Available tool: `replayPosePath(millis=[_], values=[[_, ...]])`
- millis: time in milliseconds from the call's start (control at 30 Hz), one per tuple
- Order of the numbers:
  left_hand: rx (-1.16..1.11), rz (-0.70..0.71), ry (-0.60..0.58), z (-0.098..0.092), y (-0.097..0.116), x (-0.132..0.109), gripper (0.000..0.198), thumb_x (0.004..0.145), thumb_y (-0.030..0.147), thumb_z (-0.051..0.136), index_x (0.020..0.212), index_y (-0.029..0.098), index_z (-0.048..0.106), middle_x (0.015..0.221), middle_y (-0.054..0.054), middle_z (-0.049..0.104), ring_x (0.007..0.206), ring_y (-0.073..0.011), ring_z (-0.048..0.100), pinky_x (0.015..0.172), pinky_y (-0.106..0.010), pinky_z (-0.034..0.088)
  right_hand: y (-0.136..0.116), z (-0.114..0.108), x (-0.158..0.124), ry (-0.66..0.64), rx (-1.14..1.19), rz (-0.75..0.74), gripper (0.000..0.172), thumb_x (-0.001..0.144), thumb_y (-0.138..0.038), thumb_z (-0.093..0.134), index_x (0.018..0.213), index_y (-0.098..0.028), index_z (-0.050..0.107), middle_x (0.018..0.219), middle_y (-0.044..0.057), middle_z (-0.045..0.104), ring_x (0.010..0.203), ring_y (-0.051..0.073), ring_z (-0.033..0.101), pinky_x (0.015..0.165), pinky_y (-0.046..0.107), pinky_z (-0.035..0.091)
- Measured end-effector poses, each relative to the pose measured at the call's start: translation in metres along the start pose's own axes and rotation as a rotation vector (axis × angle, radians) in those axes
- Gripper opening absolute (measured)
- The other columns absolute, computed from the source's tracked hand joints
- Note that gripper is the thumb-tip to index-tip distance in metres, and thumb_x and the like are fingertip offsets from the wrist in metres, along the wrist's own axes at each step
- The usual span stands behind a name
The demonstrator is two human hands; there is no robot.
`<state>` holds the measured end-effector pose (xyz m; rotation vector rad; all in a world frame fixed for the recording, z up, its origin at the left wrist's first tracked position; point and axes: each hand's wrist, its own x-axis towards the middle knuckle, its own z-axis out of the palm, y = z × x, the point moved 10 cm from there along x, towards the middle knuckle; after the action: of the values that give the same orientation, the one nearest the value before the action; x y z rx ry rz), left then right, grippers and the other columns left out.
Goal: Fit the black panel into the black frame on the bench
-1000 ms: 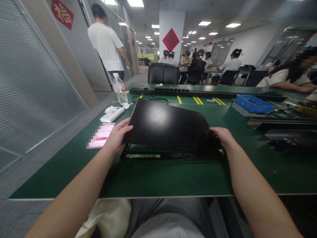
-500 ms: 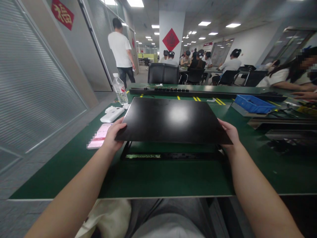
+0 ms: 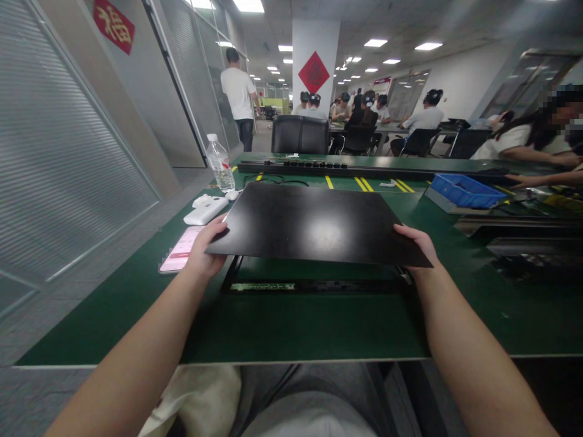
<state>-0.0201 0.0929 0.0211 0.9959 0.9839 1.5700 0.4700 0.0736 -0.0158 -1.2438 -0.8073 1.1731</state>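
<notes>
A flat black screen panel (image 3: 314,224), glossy with a bright reflection, is held between my two hands above the table. My left hand (image 3: 208,246) grips its left edge, thumb on top and fingers beneath. On the opposite edge my right hand (image 3: 419,246) holds it the same way. Below the panel a black frame (image 3: 346,286) lies on the green table, with a green circuit strip (image 3: 263,286) along its near side. The panel hides most of the frame.
To the left are a pink-screened phone (image 3: 182,250), a white device (image 3: 206,209) and a water bottle (image 3: 220,164). A blue bin (image 3: 467,191) and dark bars (image 3: 505,227) lie to the right. Beyond the bin, a co-worker's arm (image 3: 542,179) reaches over the table.
The panel has shifted slightly, its near left corner moving left and its far edge dropping a little, so a cable behind it now shows. A person in the background has walked farther away.
</notes>
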Motion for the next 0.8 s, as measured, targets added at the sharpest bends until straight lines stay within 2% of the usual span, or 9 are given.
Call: replayPosePath(millis=[200,367,533,633,800], values=[[0.094,-0.052,0.046,-0.002,-0.01,0.003,0.035,0.063,0.038,0.081,0.092,0.017,0.08,0.102,-0.007,0.079,0.097,-0.0261,0.07,0.065,-0.025,0.052,-0.01,-0.01,0.003,0.028,0.003,-0.085,0.03,0.066,-0.036,0.069,0.092,-0.022,0.064,0.082,0.008,0.073,0.089,0.031,0.074,0.083,0.047,0.06],[0.203,-0.112,0.141,-0.018,-0.02,0.009,0.028,0.066,0.034,0.077,0.087,0.017,0.076,0.086,-0.009,0.078,0.084,-0.021,0.071,0.068,-0.026,0.053,-0.012,-0.023,0.008,0.096,0.094,-0.14,0.027,0.069,-0.034,0.068,0.093,-0.023,0.063,0.085,0.007,0.071,0.091,0.029,0.073,0.084,0.046,0.061],[0.402,-0.088,0.061,-0.014,-0.026,0.011,0.028,0.061,0.034,0.084,0.083,0.02,0.075,0.086,-0.009,0.078,0.083,-0.0227,0.07,0.071,-0.03,0.054,-0.009,-0.042,0.014,0.281,0.319,-0.181,0.025,0.069,-0.018,0.065,0.094,-0.021,0.062,0.088,0.004,0.071,0.084,0.022,0.071,0.081,0.041,0.063],[0.498,-0.045,-0.006,-0.006,-0.027,0.009,0.029,0.058,0.036,0.088,0.081,0.022,0.076,0.086,-0.008,0.079,0.088,-0.0266,0.07,0.076,-0.034,0.055,-0.006,-0.052,0.016,0.386,0.412,-0.212,0.023,0.07,-0.013,0.063,0.091,-0.021,0.059,0.087,0.003,0.07,0.085,0.021,0.07,0.076,0.038,0.064],[0.608,-0.017,-0.065,0.0,-0.023,0.005,0.024,0.059,0.031,0.089,0.078,0.023,0.077,0.082,-0.007,0.077,0.085,-0.0281,0.069,0.081,-0.037,0.054,-0.004,-0.068,0.017,0.535,0.49,-0.3,0.028,0.069,-0.009,0.063,0.091,-0.023,0.052,0.09,-0.003,0.068,0.084,0.015,0.069,0.073,0.031,0.063]])
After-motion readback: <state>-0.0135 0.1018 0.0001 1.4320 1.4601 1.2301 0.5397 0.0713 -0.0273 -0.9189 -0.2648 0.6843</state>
